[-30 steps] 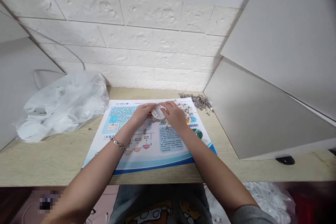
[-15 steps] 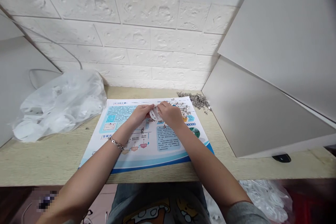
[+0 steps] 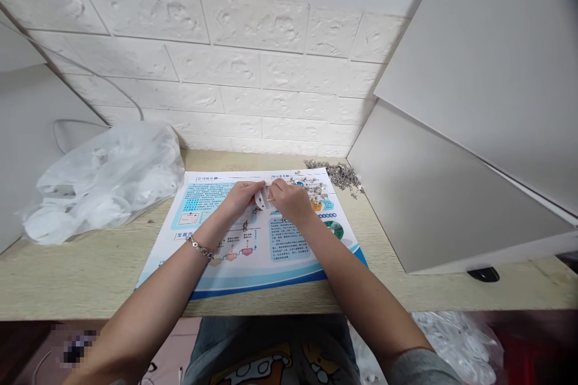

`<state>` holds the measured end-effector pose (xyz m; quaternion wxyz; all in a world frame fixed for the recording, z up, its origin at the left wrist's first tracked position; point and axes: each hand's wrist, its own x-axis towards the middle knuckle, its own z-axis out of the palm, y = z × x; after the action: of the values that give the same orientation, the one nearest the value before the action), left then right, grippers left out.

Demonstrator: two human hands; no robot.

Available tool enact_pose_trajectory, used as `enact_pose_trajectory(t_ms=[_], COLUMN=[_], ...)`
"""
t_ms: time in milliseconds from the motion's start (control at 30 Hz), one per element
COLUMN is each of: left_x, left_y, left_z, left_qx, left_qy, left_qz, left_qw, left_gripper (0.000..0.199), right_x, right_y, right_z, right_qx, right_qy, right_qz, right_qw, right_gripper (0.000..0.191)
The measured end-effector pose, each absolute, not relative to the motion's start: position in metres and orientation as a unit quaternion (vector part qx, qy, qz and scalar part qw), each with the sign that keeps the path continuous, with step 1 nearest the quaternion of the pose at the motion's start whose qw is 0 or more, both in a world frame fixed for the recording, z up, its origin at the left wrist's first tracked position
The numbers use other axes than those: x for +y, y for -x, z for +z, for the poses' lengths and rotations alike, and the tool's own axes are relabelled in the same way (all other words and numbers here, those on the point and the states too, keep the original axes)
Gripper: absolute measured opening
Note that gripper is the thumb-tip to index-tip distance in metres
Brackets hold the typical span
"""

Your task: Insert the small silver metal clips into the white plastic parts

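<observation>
Single head-worn camera: looks forward and steeply down from above the wearer's grey printed cloth top point(image 3: 275, 358) at lower frame edge. Left bare hand point(image 3: 244, 195) and right bare hand point(image 3: 291, 200) sit near frame centre, at middle range. Wide field spans pale wood-grain tabletop point(image 3: 67, 280), white brick-patterned wall point(image 3: 289, 75) behind, smooth light-grey right-hand panel point(image 3: 456, 186).

White disc point(image 3: 261, 200), tilted between my two hands.
Thin, round-edged piece, white, with a few small dark marks on its visible face. My left hand point(image 3: 241, 197) grips its left edge; my right hand point(image 3: 291, 200) is bunched against its right side, hiding that part. Held above the printed sheet point(image 3: 289, 271); finer detail too small to read.
</observation>
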<state>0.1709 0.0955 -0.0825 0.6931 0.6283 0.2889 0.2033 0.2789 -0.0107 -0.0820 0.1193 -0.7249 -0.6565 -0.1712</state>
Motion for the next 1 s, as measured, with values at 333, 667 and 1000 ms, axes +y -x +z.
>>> enact_pose_trajectory(t_ms=[333,667,1000], left_x=[0.088,0.09,0.086], left_y=[-0.171,-0.171,-0.171], left_z=[-0.076,-0.078,-0.075], left_qx=[0.312,0.327,0.315], left_qy=[-0.588,-0.556,-0.575], left_qz=[0.226,0.247,0.206], left_qw=[0.712,0.723,0.727], left_gripper=[0.032,0.029,0.028], right_x=[-0.012,-0.02,-0.029], right_y=[-0.283,-0.283,-0.273], right_z=[-0.081,-0.071,-0.063], right_qx=[-0.563,-0.498,-0.529], right_qy=[0.75,0.77,0.828], right_qz=[0.001,0.075,0.058], right_qw=[0.347,0.392,0.176], right_gripper=[0.027,0.039,0.038])
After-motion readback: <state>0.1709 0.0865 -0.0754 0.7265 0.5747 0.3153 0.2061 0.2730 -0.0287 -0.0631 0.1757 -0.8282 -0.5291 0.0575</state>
